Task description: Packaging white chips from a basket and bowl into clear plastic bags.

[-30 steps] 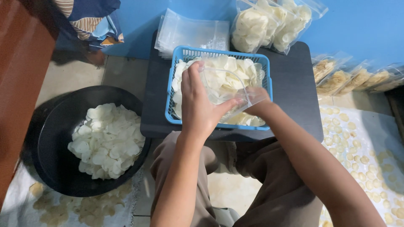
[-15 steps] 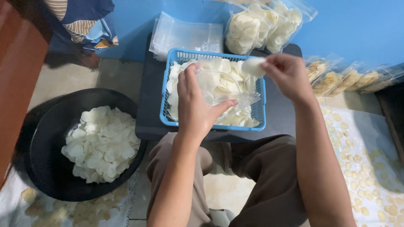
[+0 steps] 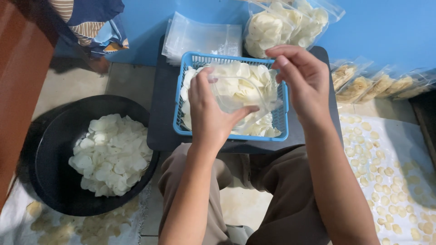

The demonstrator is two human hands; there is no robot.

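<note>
Left hand (image 3: 210, 115) gripped clear plastic bag (image 3: 236, 93) over blue basket (image 3: 188, 61); right hand (image 3: 302, 79) hovered beside, fingers curled, holding nothing visible. Bag-filling step; next needed chips (image 3: 261, 72) scooped in.

what can't be made out from here

the left hand (image 3: 211, 113) covers the near side of the clear plastic bag (image 3: 236, 93), so how full it is stays unclear. the right hand (image 3: 302, 79) hides its own fingertips' grip; whether it pinches the bag's edge or a chip can't be told. the blue basket (image 3: 188, 61) has its middle blocked by both hands. the filled bags (image 3: 281, 22) are cut off by the top edge, the black basin (image 3: 50, 181) fades into shadow on the left, and the striped cloth (image 3: 91, 18) runs out of the top edge.
</note>
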